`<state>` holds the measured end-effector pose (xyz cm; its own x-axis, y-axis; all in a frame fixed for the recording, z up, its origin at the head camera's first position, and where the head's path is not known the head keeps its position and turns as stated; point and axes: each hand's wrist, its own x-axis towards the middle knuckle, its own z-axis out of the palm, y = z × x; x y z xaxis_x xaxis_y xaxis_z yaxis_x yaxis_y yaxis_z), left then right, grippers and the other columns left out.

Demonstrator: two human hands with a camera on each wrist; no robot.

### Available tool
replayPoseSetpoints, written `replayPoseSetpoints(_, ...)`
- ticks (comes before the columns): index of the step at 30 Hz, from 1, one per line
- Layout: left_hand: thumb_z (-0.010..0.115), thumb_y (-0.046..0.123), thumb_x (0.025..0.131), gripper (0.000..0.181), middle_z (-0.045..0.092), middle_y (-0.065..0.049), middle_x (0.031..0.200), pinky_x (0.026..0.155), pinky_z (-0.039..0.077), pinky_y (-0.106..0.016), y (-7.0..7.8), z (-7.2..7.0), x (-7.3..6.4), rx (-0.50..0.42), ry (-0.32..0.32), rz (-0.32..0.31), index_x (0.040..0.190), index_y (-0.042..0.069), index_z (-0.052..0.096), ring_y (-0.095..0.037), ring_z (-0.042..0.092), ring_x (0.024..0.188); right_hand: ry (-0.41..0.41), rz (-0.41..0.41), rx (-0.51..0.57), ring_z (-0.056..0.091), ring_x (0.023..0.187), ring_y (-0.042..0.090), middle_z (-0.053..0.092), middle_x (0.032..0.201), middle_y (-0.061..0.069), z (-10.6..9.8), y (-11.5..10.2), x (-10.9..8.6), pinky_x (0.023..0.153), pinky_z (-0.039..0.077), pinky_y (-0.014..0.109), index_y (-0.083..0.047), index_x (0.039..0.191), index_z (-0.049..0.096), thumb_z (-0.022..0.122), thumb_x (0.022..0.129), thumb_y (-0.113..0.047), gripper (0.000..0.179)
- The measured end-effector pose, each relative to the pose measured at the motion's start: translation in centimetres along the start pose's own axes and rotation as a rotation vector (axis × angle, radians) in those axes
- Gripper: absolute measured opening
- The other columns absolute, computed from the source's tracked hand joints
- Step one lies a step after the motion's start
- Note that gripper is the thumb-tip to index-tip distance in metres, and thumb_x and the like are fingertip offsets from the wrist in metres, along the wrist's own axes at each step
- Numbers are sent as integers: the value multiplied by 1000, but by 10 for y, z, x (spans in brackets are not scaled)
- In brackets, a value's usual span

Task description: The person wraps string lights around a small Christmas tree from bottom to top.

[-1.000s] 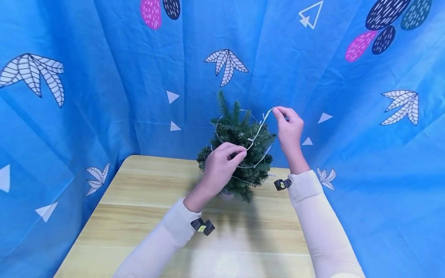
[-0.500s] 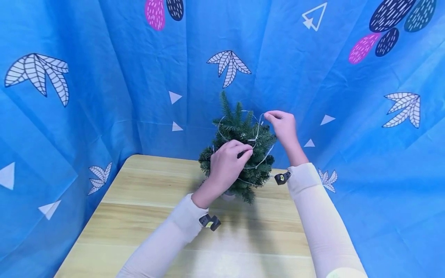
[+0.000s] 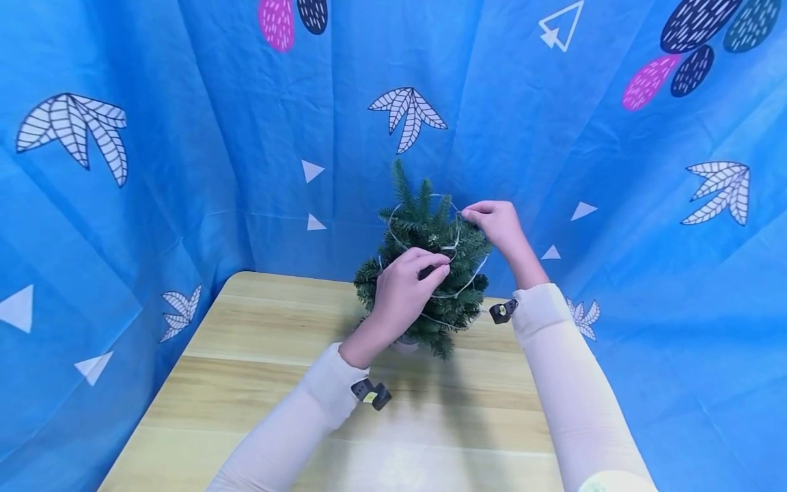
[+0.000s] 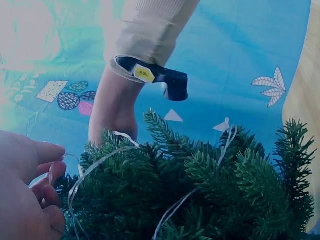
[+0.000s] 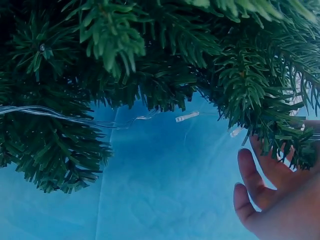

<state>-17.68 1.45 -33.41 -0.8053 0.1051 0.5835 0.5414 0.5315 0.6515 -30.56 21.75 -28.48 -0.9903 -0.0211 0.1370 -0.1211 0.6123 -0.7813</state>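
A small artificial Christmas tree (image 3: 424,219) stands upright on the table, with a string of fairy lights (image 3: 473,277) looped around it on clear wire. In front of the branches, my left hand (image 3: 402,287) pinches the wire between thumb and forefinger; the left wrist view shows the light string (image 4: 95,167) running from near these fingertips over the needles. At the tree's upper right, my right hand (image 3: 504,225) pinches another stretch of the wire close against the branches. Needles partly cover the right hand (image 5: 280,200) in the right wrist view, where a small clear bulb (image 5: 187,117) hangs nearby.
The light wooden table (image 3: 246,383) carries the tree near its back edge. Blue patterned cloth (image 3: 277,102) hangs behind and at both sides. A black wrist camera (image 3: 371,394) sits on the left cuff, another wrist camera (image 3: 503,311) on the right cuff.
My right hand has come down and left toward the tree, bringing the wire against the branches. My left hand has shifted slightly right. The wire between the hands has gone from stretched to slack.
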Motion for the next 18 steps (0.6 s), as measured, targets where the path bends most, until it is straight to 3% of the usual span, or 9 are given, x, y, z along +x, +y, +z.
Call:
replayPoseSetpoints(4, 70, 30, 97, 20, 69, 8, 113, 62, 45, -25, -2, 1, 0, -61, 6, -17, 114, 22, 77, -6, 54, 73, -4, 11, 2, 59, 116, 26, 69, 125, 15, -3, -1, 1, 97, 47, 45, -5, 116, 74, 66, 99, -26, 28)
replayPoseSetpoints(9, 71, 27, 96, 20, 65, 5, 118, 58, 42, -25, -1, 1, 0, -100, 26, 19, 114, 19, 77, -7, 49, 68, -10, 28, -17, 58, 120, 28, 67, 129, 15, -7, -2, 1, 100, 46, 47, -5, 118, 73, 65, 100, -28, 30)
replayPoseSetpoints(18, 68, 32, 98, 24, 63, 5, 123, 57, 42, -28, -9, -8, -9, -177, 49, 16, 116, 18, 76, -7, 50, 71, -12, 30, -47, 53, 130, 32, 62, 137, 16, -18, 2, -10, 107, 43, 52, -4, 127, 69, 57, 104, -30, 37)
